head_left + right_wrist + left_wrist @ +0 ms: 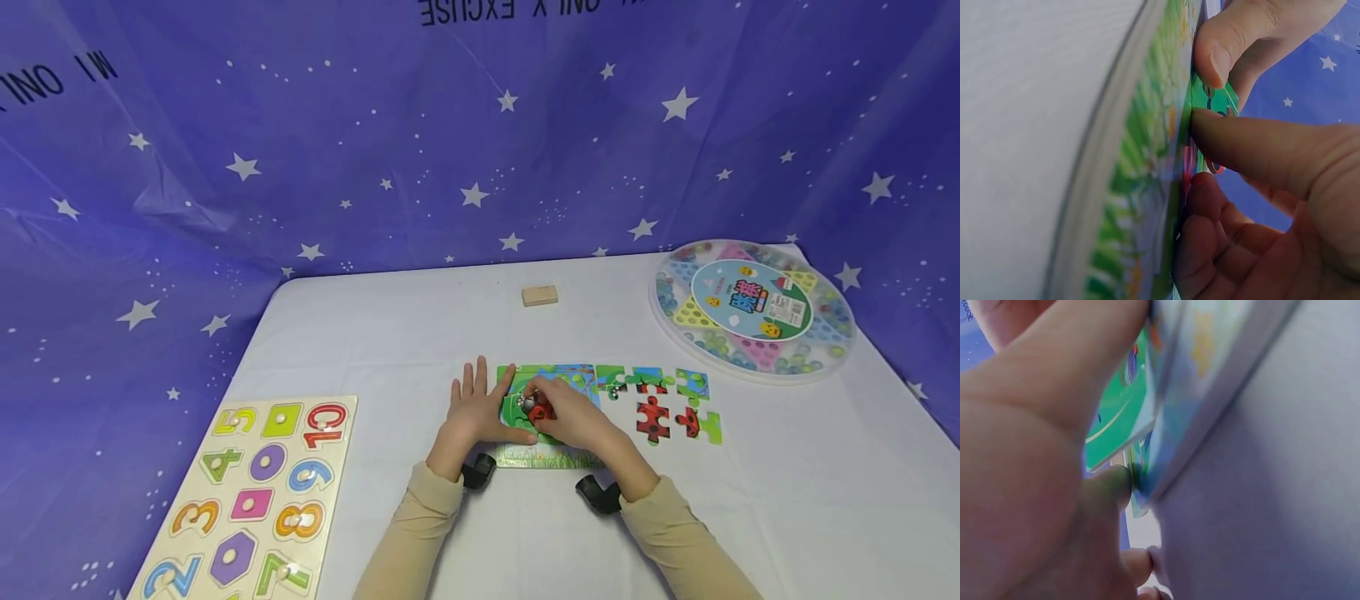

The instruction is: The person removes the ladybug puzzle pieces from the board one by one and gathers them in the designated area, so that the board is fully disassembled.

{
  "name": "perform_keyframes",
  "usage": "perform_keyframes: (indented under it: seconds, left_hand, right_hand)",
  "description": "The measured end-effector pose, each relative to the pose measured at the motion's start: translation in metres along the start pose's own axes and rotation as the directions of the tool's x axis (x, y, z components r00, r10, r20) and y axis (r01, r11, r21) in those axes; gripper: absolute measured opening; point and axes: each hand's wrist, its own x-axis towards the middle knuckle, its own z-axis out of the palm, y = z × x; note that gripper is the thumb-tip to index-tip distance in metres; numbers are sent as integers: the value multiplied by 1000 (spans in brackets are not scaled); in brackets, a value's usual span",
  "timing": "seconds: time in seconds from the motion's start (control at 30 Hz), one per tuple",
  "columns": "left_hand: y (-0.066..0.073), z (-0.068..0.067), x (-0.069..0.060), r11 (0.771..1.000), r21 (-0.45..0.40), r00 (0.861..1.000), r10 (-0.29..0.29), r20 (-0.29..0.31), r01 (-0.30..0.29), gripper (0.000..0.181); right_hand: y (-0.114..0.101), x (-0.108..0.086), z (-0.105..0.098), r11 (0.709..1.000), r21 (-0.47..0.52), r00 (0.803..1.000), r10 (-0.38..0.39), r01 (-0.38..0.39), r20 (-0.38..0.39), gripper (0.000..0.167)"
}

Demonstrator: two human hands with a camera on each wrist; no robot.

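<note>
A picture puzzle board (551,458) with a grass border lies before the person. The left hand (476,415) rests at its left side, fingers spread and thumb across the picture. With bent fingers, the right hand (576,415) pinches a red and green ladybird piece (538,410) over the middle of the board. In the left wrist view a green piece (1117,415) stands tilted above the board, beside the left hand (1029,444). The right wrist view has the right thumb (1235,134) at the green part (1232,100); the fingers hide some of it.
Several loose puzzle pieces (653,419) lie right of the board. A wooden number board (341,425) is at the left, a small wooden block (540,296) at the back. A round clear game box (753,312) with marbles stands at the back right.
</note>
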Motion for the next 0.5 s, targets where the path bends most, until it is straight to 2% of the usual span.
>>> perform_keyframes:
  seconds: [0.2,0.4,0.5]
  left_hand:
    - [0,1,0,1000,5,1000,-10,4,10,106]
    - [0,1,0,1000,24,1000,-16,-2,16,108]
    - [-1,1,0,1000,19,1000,-12,-8,12,109]
  right_hand:
    - [-4,0,0,998,47,999,-40,41,-23,22]
    - [-9,-1,-1,999,7,997,-44,45,-59,14]
    - [-9,-1,-3,999,23,998,-44,46,-55,13]
